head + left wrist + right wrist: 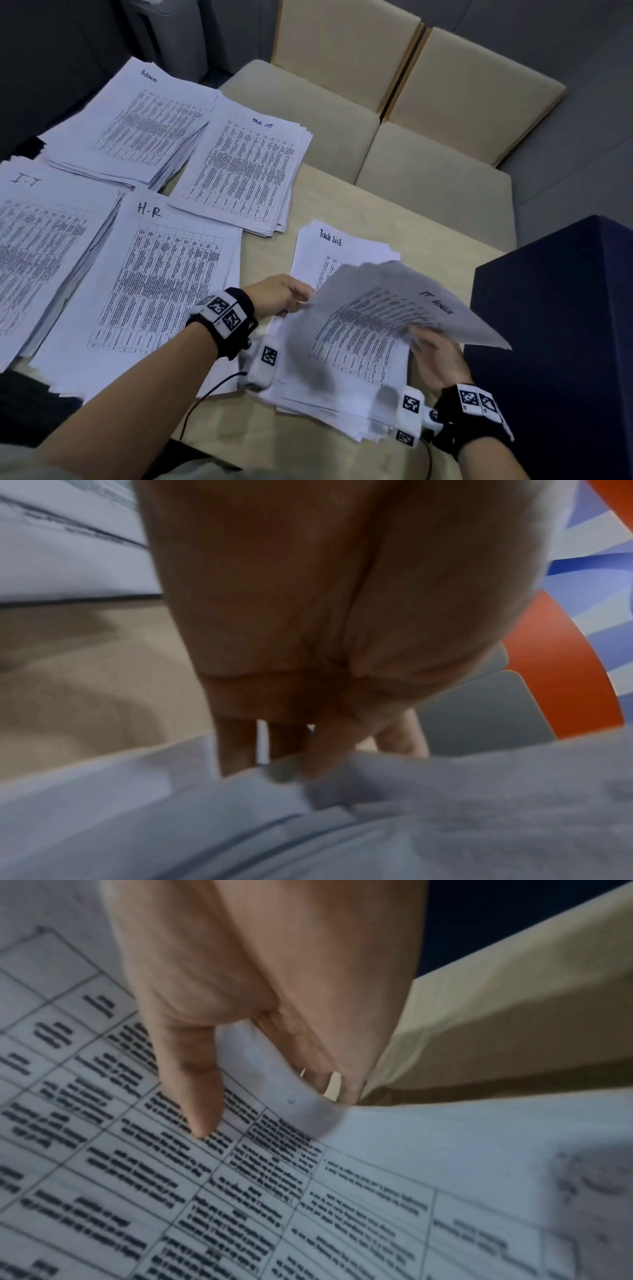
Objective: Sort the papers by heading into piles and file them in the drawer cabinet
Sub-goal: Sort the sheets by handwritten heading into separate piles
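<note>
I hold a printed sheet headed "IT" point(394, 308) tilted above the unsorted stack point(342, 387) near the table's front right. My left hand point(301, 298) pinches its left edge; this view point(291, 753) is blurred. My right hand point(421, 339) pinches its right edge, thumb point(202, 1096) on top of the sheet point(325, 1191) and fingers beneath. A "Task List" sheet point(329, 246) lies uncovered on the stack. Sorted piles lie to the left: "Admin" point(137, 126), "Task List" point(246, 171), "I.T" point(44, 246) and "H.R" point(154, 274).
A dark blue cabinet point(565, 342) stands right beside my right hand. Beige cushioned seats point(376, 120) line the table's far side. Bare tabletop point(342, 205) shows between the piles and the stack. A black cable point(205, 394) runs from my left wrist.
</note>
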The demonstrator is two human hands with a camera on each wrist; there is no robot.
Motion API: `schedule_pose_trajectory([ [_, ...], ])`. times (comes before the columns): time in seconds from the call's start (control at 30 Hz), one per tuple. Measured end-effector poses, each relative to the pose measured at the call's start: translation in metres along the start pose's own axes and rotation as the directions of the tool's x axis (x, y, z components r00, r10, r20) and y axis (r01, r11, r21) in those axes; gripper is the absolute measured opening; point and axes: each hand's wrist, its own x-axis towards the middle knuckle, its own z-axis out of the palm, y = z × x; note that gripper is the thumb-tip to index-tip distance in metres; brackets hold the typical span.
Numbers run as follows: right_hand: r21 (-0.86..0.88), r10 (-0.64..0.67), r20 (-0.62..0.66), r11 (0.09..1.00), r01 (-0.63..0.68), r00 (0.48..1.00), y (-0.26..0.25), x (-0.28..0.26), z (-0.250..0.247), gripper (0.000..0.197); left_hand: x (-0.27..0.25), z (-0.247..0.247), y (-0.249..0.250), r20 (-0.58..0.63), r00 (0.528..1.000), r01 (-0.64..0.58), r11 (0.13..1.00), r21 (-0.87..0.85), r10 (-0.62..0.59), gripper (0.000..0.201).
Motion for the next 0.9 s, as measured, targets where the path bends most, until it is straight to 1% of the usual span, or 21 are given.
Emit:
schedule_pose_trajectory([
  [0.07,-0.024,-0.010,-0.001,1.000,0.010,1.000,0.001,0.001,-0.001,0.028,-0.003,0.003,0.007,-0.009,1.000,0.015,1.000,0.007,-0.015,0.056],
  [0.1,-0.030,-0.026,-0.013,0.999,0.026,1.000,-0.001,0.001,-0.001,0.026,-0.005,0.004,0.012,-0.024,1.000,0.007,1.000,0.004,-0.007,0.054],
  [0.13,-0.026,-0.030,-0.019,0.999,0.030,0.999,-0.004,-0.001,0.000,0.021,-0.007,0.004,0.014,-0.026,1.000,-0.014,1.000,-0.001,0.013,0.051],
  [0.17,-0.027,-0.053,-0.029,0.998,0.052,0.998,-0.006,-0.001,0.001,0.023,-0.008,0.004,0.016,-0.003,0.999,-0.046,0.999,-0.010,0.046,0.050],
  [0.23,-0.035,-0.109,-0.045,0.994,0.107,0.993,-0.013,-0.006,0.007,0.048,-0.009,0.006,0.019,0.040,0.995,-0.091,0.996,-0.019,0.091,0.051],
  [0.27,-0.054,-0.177,-0.068,0.983,0.174,0.982,-0.021,-0.012,0.013,0.048,-0.011,0.010,0.023,0.024,0.993,-0.114,0.993,-0.018,0.115,0.044],
  [0.3,-0.110,-0.265,-0.078,0.960,0.256,0.961,-0.032,-0.021,0.022,0.045,-0.012,0.015,0.030,-0.030,0.987,-0.156,0.988,-0.022,0.155,0.034],
  [0.33,-0.183,-0.370,-0.071,0.918,0.353,0.926,-0.046,-0.032,0.033,0.046,-0.014,0.020,0.040,-0.108,0.969,-0.228,0.973,-0.044,0.222,0.023],
  [0.37,-0.245,-0.481,-0.058,0.856,0.455,0.875,-0.060,-0.043,0.044,0.049,-0.018,0.025,0.053,-0.208,0.934,-0.311,0.948,-0.069,0.292,0.015],
  [0.4,-0.262,-0.585,-0.028,0.787,0.558,0.811,-0.075,-0.053,0.054,0.050,-0.022,0.028,0.067,-0.312,0.880,-0.402,0.911,-0.091,0.357,0.014],
  [0.47,-0.237,-0.715,0.026,0.675,0.699,0.699,-0.096,-0.071,0.071,0.043,-0.029,0.032,0.094,-0.463,0.770,-0.553,0.822,-0.139,0.440,0.023],
  [0.53,-0.258,-0.784,0.030,0.593,0.763,0.620,-0.103,-0.080,0.085,0.029,-0.035,0.035,0.116,-0.541,0.683,-0.648,0.748,-0.141,0.490,0.023],
  [0.6,-0.280,-0.833,0.013,0.528,0.802,0.553,-0.099,-0.081,0.096,0.028,-0.040,0.038,0.127,-0.564,0.609,-0.709,0.702,-0.070,0.558,0.018],
  [0.63,-0.269,-0.835,-0.001,0.530,0.804,0.550,-0.094,-0.080,0.099,0.031,-0.039,0.038,0.127,-0.563,0.581,-0.719,0.695,-0.017,0.588,0.017],
  [0.67,-0.256,-0.826,-0.010,0.547,0.797,0.563,-0.087,-0.076,0.100,0.033,-0.039,0.039,0.125,-0.563,0.567,-0.712,0.701,0.032,0.602,0.016],
  [0.7,-0.258,-0.806,0.004,0.571,0.779,0.592,-0.078,-0.071,0.099,0.035,-0.035,0.038,0.116,-0.574,0.570,-0.681,0.729,0.071,0.588,0.017],
  [0.77,-0.332,-0.719,0.059,0.640,0.693,0.692,-0.057,-0.058,0.095,0.032,-0.022,0.037,0.093,-0.595,0.622,-0.550,0.825,0.129,0.508,0.017],
  [0.8,-0.379,-0.661,0.088,0.670,0.639,0.745,-0.047,-0.050,0.092,0.025,-0.014,0.036,0.078,-0.598,0.652,-0.459,0.871,0.177,0.465,0.014],
  [0.83,-0.417,-0.613,0.113,0.686,0.597,0.782,-0.038,-0.043,0.090,0.019,-0.006,0.035,0.062,-0.593,0.677,-0.369,0.898,0.238,0.436,0.013],
  [0.87,-0.452,-0.582,0.124,0.688,0.568,0.804,-0.032,-0.037,0.089,0.016,-0.003,0.035,0.050,-0.581,0.699,-0.313,0.909,0.276,0.417,0.012],
  [0.9,-0.484,-0.576,0.118,0.678,0.553,0.809,-0.029,-0.034,0.090,0.015,0.000,0.036,0.041,-0.573,0.716,-0.287,0.917,0.277,0.397,0.013],
])
